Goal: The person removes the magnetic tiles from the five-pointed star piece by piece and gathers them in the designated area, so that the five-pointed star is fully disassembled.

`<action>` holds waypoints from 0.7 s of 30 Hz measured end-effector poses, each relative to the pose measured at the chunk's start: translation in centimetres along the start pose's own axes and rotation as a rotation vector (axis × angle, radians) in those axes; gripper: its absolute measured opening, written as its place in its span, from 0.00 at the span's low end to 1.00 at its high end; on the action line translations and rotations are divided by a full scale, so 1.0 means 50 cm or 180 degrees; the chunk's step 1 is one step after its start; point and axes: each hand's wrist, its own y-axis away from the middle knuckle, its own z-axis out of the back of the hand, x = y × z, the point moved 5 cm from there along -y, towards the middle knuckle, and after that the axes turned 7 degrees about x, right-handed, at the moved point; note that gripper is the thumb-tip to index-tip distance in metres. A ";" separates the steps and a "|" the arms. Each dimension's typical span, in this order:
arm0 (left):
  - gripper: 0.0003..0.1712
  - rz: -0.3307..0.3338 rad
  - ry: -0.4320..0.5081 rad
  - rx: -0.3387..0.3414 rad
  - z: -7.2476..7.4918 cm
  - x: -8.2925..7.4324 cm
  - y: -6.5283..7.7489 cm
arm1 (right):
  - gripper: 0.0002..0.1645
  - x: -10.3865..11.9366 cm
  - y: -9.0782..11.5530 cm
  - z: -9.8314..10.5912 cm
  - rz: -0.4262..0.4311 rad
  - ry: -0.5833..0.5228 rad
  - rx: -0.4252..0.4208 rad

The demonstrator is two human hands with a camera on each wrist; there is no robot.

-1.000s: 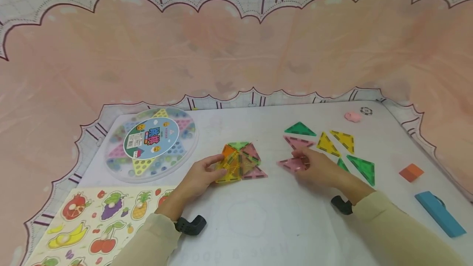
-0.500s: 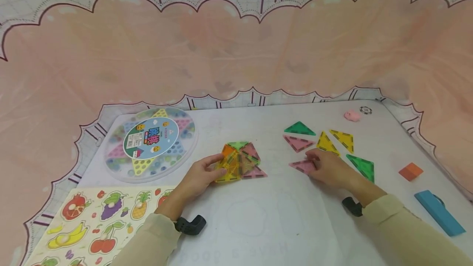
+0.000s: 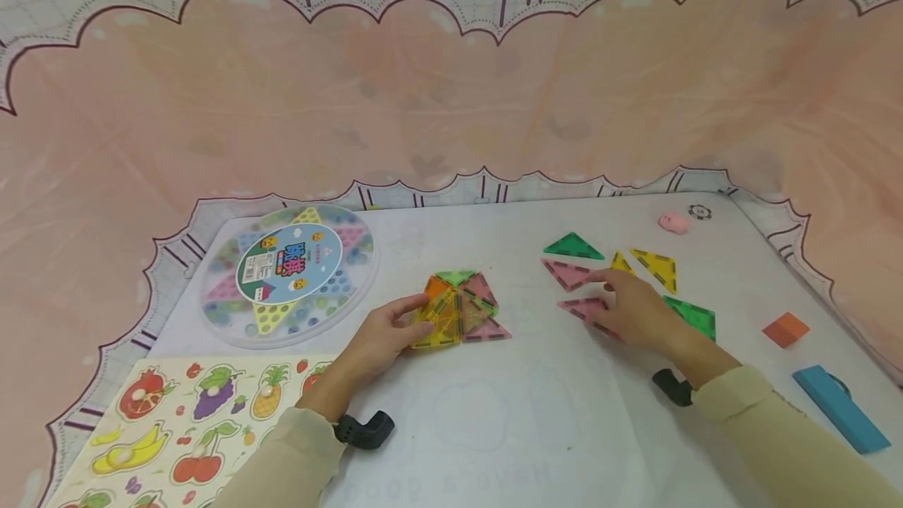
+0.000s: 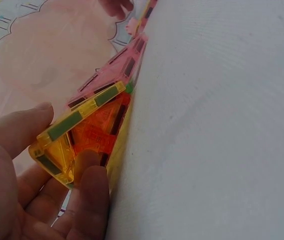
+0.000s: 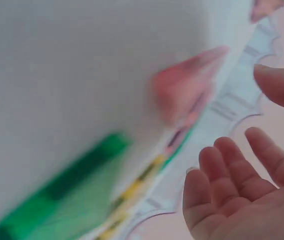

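Note:
My left hand (image 3: 386, 333) grips the left side of a small built shape of magnetic tiles (image 3: 446, 316), orange, yellow, green and pink, with a pink triangle at its lower right. The left wrist view shows thumb and fingers on either side of a yellow tile (image 4: 76, 122). My right hand (image 3: 638, 312) hovers beside a pink triangle tile (image 3: 587, 312) lying on the table; its fingers are spread with nothing between them in the right wrist view. Just beyond lies another pink triangle (image 3: 568, 273), its right corner near the fingertips.
Other loose triangles surround the right hand: green (image 3: 573, 246), yellow (image 3: 656, 267) and green (image 3: 694, 317). Farther right are an orange block (image 3: 785, 329), a blue piece (image 3: 841, 408) and a pink figure (image 3: 673, 222). A round board-game case (image 3: 289, 277) and fruit puzzle board (image 3: 176, 433) lie left.
My right hand has moved right with the pink triangle, which now lies farther right, and has let go of it. My left hand and the built shape stay put.

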 end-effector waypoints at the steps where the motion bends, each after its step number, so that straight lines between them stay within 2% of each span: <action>1: 0.32 0.0001 -0.0009 -0.0003 0.000 0.000 0.000 | 0.30 0.010 0.001 0.000 0.0037 -0.0081 -0.0014; 5: 0.31 0.0037 -0.0001 -0.0020 0.000 -0.002 0.001 | 0.29 0.060 0.001 -0.011 0.0382 -0.0280 0.0023; 9: 0.31 0.0069 0.0003 -0.0021 0.000 -0.001 0.003 | 0.28 0.108 -0.003 -0.037 0.0619 -0.0306 0.0246; 16: 0.32 0.0085 -0.0001 -0.0028 0.002 0.001 0.005 | 0.29 0.168 -0.021 -0.102 0.0594 -0.0232 0.0761; 21: 0.33 0.0089 0.0000 0.0002 0.000 0.001 0.005 | 0.29 0.187 -0.034 -0.129 0.0679 -0.0315 0.0946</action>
